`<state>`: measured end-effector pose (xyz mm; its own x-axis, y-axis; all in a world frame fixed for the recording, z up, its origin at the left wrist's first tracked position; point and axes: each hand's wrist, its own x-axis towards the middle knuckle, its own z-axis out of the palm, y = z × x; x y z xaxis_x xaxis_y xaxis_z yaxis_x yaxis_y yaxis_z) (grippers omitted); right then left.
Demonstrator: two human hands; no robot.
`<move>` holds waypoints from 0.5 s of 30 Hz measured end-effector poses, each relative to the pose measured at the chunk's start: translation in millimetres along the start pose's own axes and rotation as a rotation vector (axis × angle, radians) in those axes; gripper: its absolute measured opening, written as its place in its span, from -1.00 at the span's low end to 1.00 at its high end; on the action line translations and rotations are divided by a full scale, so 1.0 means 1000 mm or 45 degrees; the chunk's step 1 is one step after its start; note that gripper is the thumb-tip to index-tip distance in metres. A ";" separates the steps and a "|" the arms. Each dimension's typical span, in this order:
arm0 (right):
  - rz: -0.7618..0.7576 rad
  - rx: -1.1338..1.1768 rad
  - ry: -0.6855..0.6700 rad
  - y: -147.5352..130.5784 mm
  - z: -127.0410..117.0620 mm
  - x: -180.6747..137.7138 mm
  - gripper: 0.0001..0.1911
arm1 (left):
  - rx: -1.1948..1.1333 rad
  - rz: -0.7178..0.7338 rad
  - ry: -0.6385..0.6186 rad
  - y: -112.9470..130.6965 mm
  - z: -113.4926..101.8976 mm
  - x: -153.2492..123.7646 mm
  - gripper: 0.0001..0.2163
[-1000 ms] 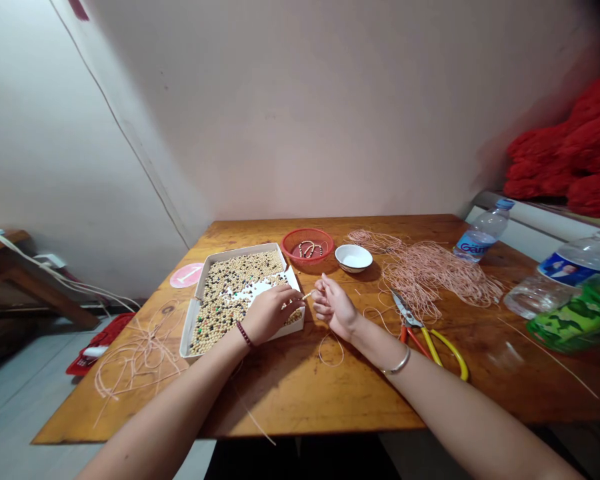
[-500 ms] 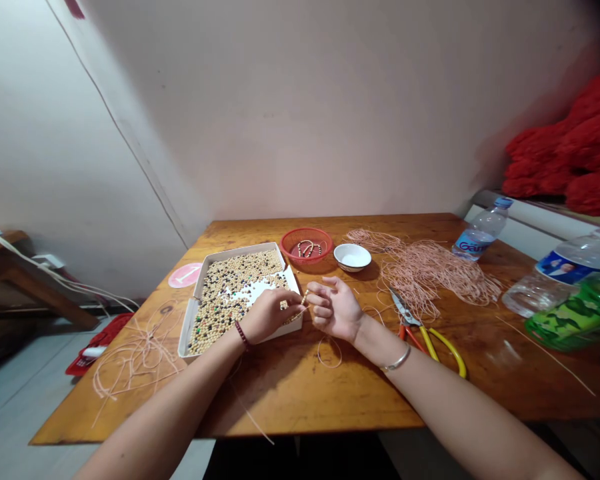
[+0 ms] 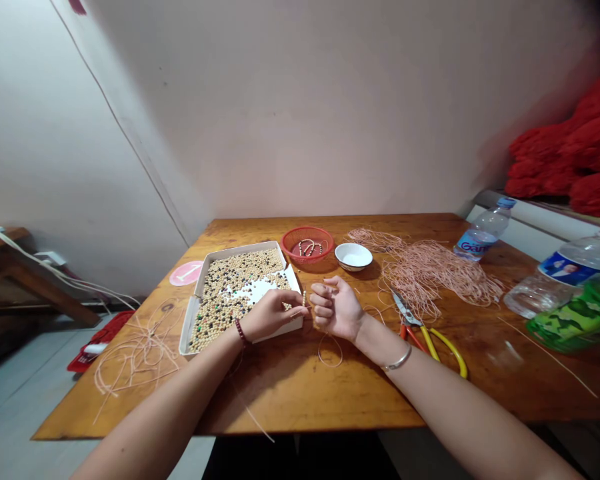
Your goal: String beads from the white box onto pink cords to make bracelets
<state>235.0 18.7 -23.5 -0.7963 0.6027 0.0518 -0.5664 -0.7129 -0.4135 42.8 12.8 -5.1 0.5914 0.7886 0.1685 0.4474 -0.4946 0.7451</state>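
My left hand (image 3: 273, 315) reaches over the right edge of the bead tray, thumb and fingertips closed on a short string of pale beads (image 3: 304, 299). Close beside it, my right hand (image 3: 337, 311) is curled into a loose fist on the thin pink cord; how its fingers hold the cord is partly hidden. A loop of that cord (image 3: 331, 351) hangs below the hands over the table. The white tray (image 3: 184, 337) is full of loose pale beads mixed with dark and green ones, with a bare white patch near its middle.
Behind the hands are a red basket (image 3: 307, 259) with beaded strands inside and a white bowl (image 3: 354, 256). Rightward lie a heap of pink cord (image 3: 430, 270), yellow-and-orange-handled scissors (image 3: 425, 330) and plastic bottles (image 3: 483, 233). Cord pieces (image 3: 140, 363) lie left of the tray.
The hands stay almost in place. My left fingertips have shifted slightly right, and the bead string between the hands stands more upright. The right fingers are curled a little tighter.
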 end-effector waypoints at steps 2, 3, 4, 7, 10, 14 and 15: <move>0.003 -0.042 0.005 0.000 0.001 0.000 -0.62 | -0.032 -0.021 -0.002 -0.001 0.000 0.000 -0.78; 0.005 -0.064 0.010 0.000 0.001 0.001 -0.62 | -0.042 -0.027 0.003 -0.002 0.000 0.000 -0.78; 0.006 -0.082 0.017 0.000 0.001 0.001 -0.63 | -0.048 -0.030 0.007 -0.002 0.000 0.001 -0.79; -0.001 -0.106 0.047 0.000 0.002 0.001 -0.64 | -0.027 -0.020 0.031 0.000 0.000 0.000 -0.80; -0.021 -0.114 0.081 0.001 0.002 0.001 -0.64 | 0.026 0.011 0.079 0.004 -0.001 0.000 -0.81; -0.086 -0.137 0.132 0.004 0.001 0.003 -0.64 | 0.051 0.031 0.091 0.006 -0.001 0.000 -0.79; -0.104 -0.146 0.143 0.005 0.001 0.003 -0.64 | 0.054 0.031 0.093 0.006 -0.001 0.000 -0.78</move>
<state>229.4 17.0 -23.9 -0.7163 0.6977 -0.0096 -0.5953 -0.6182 -0.5133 44.7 10.8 -0.1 0.5527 0.7998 0.2342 0.4623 -0.5280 0.7124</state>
